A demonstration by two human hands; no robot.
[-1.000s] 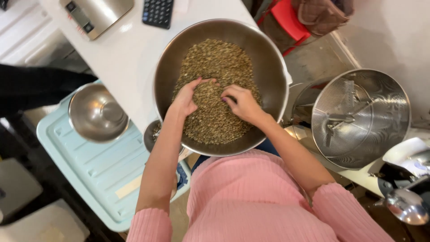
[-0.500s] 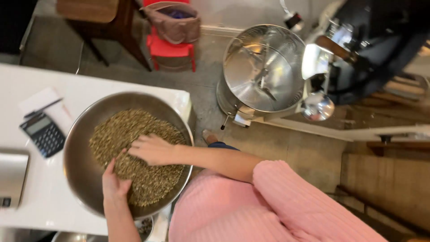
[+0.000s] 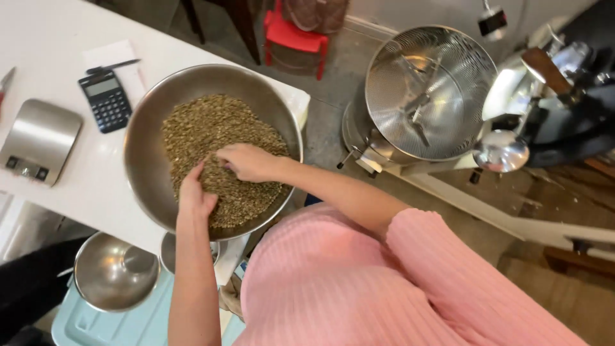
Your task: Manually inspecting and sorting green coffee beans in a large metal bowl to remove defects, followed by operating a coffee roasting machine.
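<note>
A big steel bowl (image 3: 148,142) sits at the edge of a white table (image 3: 77,186), heaped with small green-brown beans (image 3: 211,128). Both my hands are down in the beans. My left hand (image 3: 194,193) rests near the bowl's front side, fingers pressed into the pile. Just to its right, my right hand (image 3: 246,161) lies curled on the heap, knuckles up, fingers bent into the beans. Whether either hand holds any beans is hidden.
On the table lie a black calculator (image 3: 106,100), a steel scale (image 3: 37,141) and paper with a pen (image 3: 114,64). A smaller steel bowl (image 3: 114,272) rests on a light blue lid (image 3: 122,323). A perforated steel drum (image 3: 426,93), a dark machine (image 3: 564,109) and a red stool (image 3: 293,37) stand on the floor.
The view has swung right and back toward the table. My right hand stays curled on the heap while my left hand has slid up beside it.
</note>
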